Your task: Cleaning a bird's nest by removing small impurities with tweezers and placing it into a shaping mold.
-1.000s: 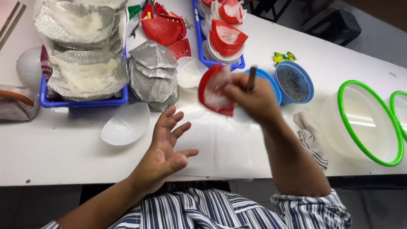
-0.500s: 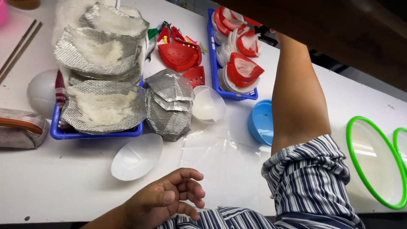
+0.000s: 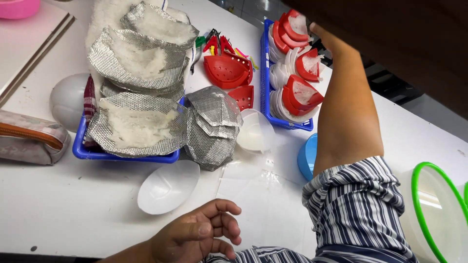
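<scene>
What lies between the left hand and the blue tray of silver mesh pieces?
In the head view, a white shell-shaped cup lies on the table between the left hand and the blue tray.

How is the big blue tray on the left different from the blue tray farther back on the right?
The left blue tray holds wide silver mesh pieces with white fluff on them, piled high and spilling over its edge. The right blue tray holds smaller red and white curved shells standing in rows. The left tray lies crosswise on the table; the right one is narrower and runs away from the person. Both are blue, full, and sit on the white table.
</scene>
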